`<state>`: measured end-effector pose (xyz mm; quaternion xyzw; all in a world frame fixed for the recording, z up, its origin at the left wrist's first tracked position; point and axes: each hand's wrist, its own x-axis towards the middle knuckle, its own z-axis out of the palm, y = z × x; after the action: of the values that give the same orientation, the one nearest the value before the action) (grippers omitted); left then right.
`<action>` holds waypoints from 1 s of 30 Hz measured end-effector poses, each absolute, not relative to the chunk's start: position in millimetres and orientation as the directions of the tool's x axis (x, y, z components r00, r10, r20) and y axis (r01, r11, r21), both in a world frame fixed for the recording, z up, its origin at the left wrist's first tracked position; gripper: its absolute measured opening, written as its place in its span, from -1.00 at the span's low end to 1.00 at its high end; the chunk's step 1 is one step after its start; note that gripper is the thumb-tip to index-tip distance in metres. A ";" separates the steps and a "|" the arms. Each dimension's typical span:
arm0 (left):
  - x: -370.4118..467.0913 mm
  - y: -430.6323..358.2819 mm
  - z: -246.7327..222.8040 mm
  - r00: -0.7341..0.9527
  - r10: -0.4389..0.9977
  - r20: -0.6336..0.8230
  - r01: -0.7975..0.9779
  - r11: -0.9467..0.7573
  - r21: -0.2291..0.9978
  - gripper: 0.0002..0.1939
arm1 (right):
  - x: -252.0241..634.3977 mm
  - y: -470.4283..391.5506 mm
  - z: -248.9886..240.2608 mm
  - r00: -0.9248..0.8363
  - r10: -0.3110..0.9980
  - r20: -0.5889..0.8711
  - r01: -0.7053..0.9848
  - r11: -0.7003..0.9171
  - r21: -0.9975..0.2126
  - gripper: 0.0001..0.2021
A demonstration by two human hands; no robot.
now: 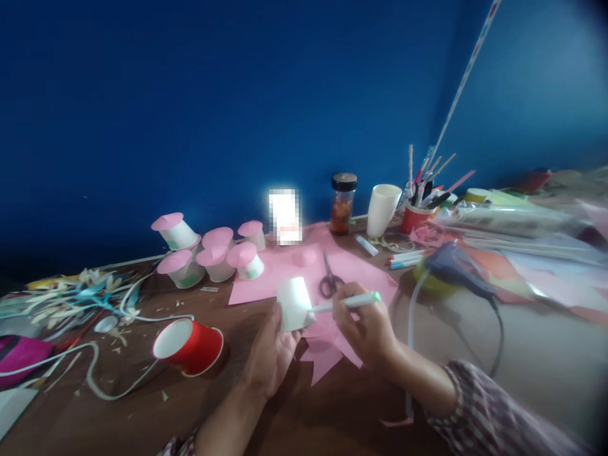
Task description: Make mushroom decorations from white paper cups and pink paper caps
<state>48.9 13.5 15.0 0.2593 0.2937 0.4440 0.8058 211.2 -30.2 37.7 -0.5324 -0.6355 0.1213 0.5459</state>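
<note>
Two hands work before me: the left hand (275,348) wraps its fingers round the white cup (293,299) near the pink paper (259,286), the right hand (368,326) clamps its fingers on a marker (354,301) at the cup's right side, where gentle support and light strokes should help.

Brown wooden table (118,421), one. Directly upon it we list: red cup (204,348), one; white cord (113,398), one length; pink paper sheet (263,285), large; several pens (407,258); white cup (381,214), one. We also note small pale scraps.
</note>
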 end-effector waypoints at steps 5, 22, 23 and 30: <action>50.0 15.6 14.6 0.434 0.856 -0.282 -0.571 0.503 0.649 -0.61 | 211.8 -30.8 35.3 0.150 0.819 0.554 0.559 0.392 -0.730 -0.91; 50.7 15.3 14.7 0.376 0.876 -0.304 -0.565 0.476 0.674 -0.58 | 213.5 -31.3 38.5 0.236 0.771 0.591 0.558 0.390 -0.732 -0.88; 50.9 15.6 15.0 0.377 0.868 -0.324 -0.566 0.492 0.661 -0.57 | 213.9 -32.0 38.4 0.259 0.745 0.614 0.546 0.412 -0.730 -0.89; 51.0 16.8 19.5 0.408 0.824 -0.394 -0.552 0.566 0.612 -0.65 | 209.4 -35.2 35.1 0.025 0.655 0.755 0.580 0.606 -0.545 -0.88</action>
<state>51.0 16.8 19.5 0.1977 0.3439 0.4216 0.8154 209.4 -35.2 35.1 -0.4425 -0.6972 0.0334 0.5629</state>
